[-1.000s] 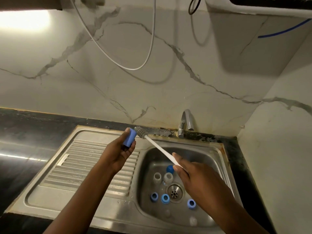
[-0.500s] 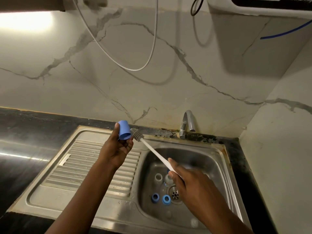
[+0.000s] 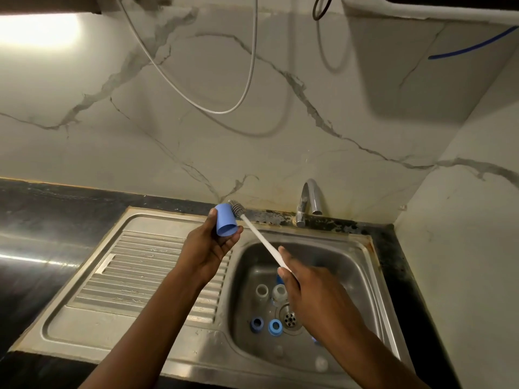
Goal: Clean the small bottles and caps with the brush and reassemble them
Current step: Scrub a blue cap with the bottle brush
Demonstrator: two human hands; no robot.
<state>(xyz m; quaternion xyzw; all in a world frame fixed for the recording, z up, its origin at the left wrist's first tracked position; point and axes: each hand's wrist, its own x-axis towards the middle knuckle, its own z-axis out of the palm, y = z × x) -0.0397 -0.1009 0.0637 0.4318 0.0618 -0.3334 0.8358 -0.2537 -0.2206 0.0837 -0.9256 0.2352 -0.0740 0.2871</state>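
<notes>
Moved: blue cap (image 3: 225, 220) tipped, mouth toward viewer; brush head (image 3: 237, 208) now beside its closed end.
Left hand (image 3: 209, 248): pinches cap.
Right hand (image 3: 311, 293): grips brush handle (image 3: 264, 242), aimed up-left.

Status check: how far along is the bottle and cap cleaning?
Nothing looks reassembled yet. In hand: the left hand holds a blue cap, and the right hand holds the brush with its head against the cap's outside. Left: two open bottles and two small caps sit loose in the sink.
</notes>
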